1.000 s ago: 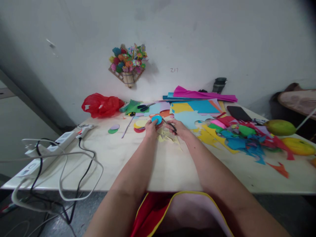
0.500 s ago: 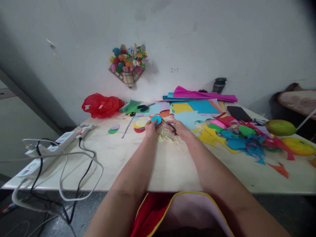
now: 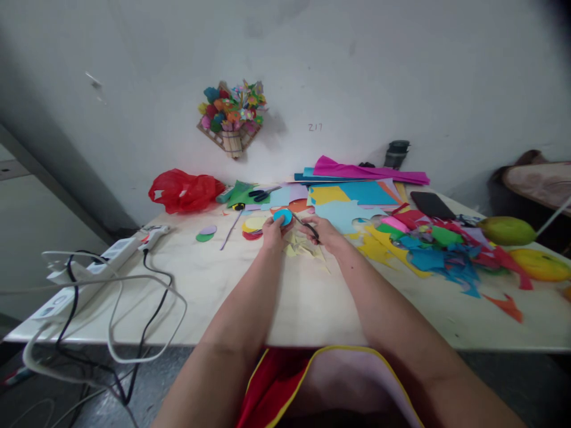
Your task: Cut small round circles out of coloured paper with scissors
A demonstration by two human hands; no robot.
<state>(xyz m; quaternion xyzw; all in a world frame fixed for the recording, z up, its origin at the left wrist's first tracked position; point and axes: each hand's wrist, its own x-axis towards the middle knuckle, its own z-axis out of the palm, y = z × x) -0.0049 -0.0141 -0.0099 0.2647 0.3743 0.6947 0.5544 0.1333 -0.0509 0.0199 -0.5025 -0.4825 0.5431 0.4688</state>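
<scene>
Between the thumb and fingers of my left hand (image 3: 273, 230) is a blue paper circle (image 3: 284, 215), held up over the middle of the table. My right hand (image 3: 323, 232) is closed round the handles of dark scissors (image 3: 310, 228), whose blades point left toward the circle's edge. Whether the blades touch the paper I cannot tell. Pale yellow paper scraps (image 3: 303, 246) lie beneath both hands. Just left of my left hand sits a stack of cut circles (image 3: 253, 224), yellow above red. Farther left, a lilac circle (image 3: 208, 229) overlaps a green one (image 3: 204, 238).
Colourful paper scraps (image 3: 439, 249) heap up on the right beside a phone (image 3: 432, 205) and mangoes (image 3: 508, 230). Coloured sheets (image 3: 343, 214) spread across the back, near second scissors (image 3: 263, 193) and a red plastic bag (image 3: 185, 190). A power strip (image 3: 89, 279) with loose cables occupies the left edge.
Almost nothing differs. The blue circle seems slightly turned in my left hand, while my right hand and the scissors stay in about the same place.
</scene>
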